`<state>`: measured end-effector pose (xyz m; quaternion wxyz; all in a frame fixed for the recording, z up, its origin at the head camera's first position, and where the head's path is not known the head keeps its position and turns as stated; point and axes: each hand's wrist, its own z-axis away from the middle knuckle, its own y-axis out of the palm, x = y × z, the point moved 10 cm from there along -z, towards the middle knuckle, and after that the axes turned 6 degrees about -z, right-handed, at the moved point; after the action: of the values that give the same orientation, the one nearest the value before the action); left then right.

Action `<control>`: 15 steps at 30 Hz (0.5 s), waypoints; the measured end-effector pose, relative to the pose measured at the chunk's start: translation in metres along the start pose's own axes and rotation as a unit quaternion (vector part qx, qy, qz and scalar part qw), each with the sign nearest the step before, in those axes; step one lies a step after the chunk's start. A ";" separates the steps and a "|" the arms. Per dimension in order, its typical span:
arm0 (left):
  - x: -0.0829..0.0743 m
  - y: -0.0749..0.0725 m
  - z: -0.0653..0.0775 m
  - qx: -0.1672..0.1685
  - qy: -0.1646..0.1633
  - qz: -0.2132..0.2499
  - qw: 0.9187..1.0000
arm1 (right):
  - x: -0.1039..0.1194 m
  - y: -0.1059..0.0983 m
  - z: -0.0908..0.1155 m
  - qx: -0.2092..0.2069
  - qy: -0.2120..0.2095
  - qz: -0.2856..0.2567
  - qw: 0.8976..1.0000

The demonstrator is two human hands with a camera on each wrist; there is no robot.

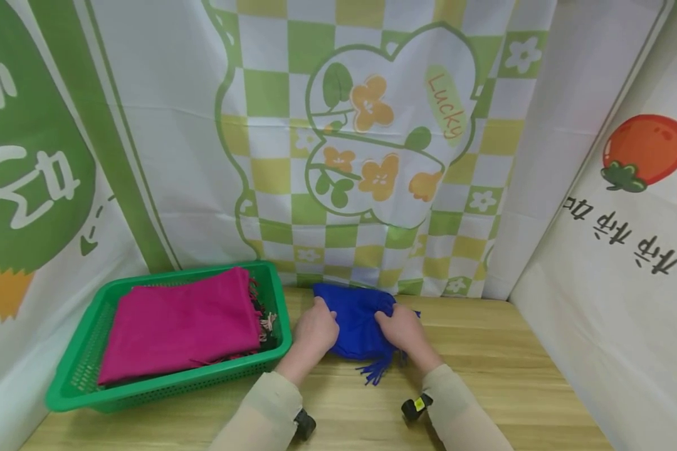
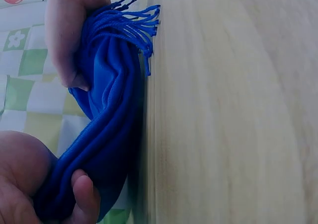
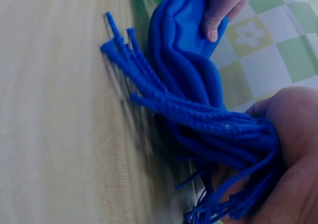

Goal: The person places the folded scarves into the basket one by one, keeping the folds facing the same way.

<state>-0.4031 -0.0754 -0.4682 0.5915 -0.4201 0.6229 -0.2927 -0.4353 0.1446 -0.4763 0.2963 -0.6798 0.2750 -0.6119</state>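
A folded blue scarf (image 1: 361, 322) with a knotted fringe is held between both hands at the back of the wooden table. My left hand (image 1: 318, 326) grips its left end, thumb on one face and fingers around the other, as the left wrist view shows. Around the fringed right end curls my right hand (image 1: 402, 327). Blue tassels (image 3: 198, 114) spill over beside the right palm in the right wrist view. The scarf's layers (image 2: 107, 114) sag in soft folds between the hands. Whether its underside touches the table I cannot tell.
On the left stands a green plastic basket (image 1: 282, 300) holding a folded magenta scarf (image 1: 183, 322), with darker fringed cloth partly hidden beneath. The wooden table (image 1: 485, 376) meets a printed cloth wall (image 1: 271, 156) at the back. Another printed wall (image 1: 615, 300) rises on the right.
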 end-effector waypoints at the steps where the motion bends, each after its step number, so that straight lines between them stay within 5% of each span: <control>1: -0.001 0.000 0.000 0.001 0.000 -0.001 1.000 | 0.000 -0.001 0.000 -0.001 -0.001 -0.001 1.000; 15: -0.008 -0.009 0.005 0.001 0.007 0.016 1.000 | 0.006 -0.010 0.001 -0.011 -0.007 0.005 1.000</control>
<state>-0.3967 -0.0718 -0.4575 0.5919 -0.4077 0.6335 -0.2865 -0.4340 0.1472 -0.4646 0.2938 -0.6858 0.2826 -0.6029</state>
